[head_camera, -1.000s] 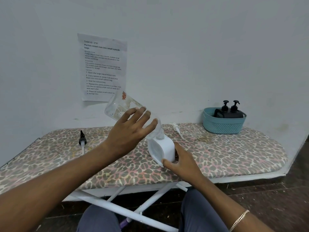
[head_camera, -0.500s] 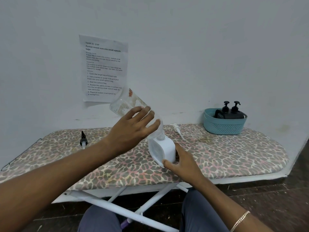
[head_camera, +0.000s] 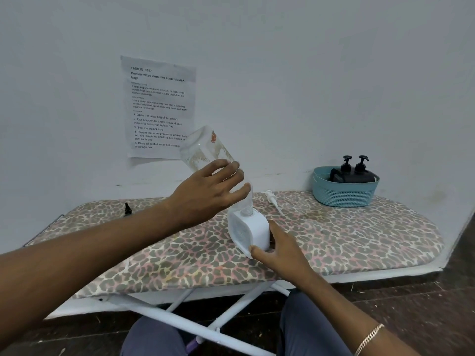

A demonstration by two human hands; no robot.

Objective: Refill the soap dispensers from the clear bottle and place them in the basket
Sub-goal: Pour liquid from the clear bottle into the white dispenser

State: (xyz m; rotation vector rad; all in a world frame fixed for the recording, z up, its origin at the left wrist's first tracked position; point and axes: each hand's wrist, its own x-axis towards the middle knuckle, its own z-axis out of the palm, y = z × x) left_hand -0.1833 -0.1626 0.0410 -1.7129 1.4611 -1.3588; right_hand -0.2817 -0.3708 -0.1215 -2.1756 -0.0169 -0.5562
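Note:
My left hand [head_camera: 208, 194] holds the clear bottle [head_camera: 205, 150] upturned, its neck down in the opening of a white soap dispenser [head_camera: 248, 231]. That dispenser stands on the leopard-print board [head_camera: 334, 242], with my right hand [head_camera: 279, 249] gripping its lower side. The dispenser's white pump [head_camera: 272, 199] lies on the board just behind it. A black pump or cap [head_camera: 127, 209] lies far left near the wall. At the back right stands a teal basket [head_camera: 344, 195] holding two black dispensers [head_camera: 352, 173].
The board is an ironing board pushed against a white wall, its white legs [head_camera: 210, 319] crossing below over a dark floor. A printed sheet [head_camera: 159, 109] is taped to the wall behind the bottle. My knees sit under the board's front edge.
The clear bottle has tipped a little steeper, its base moving up and to the right. The right hand and the white dispenser have stayed in place.

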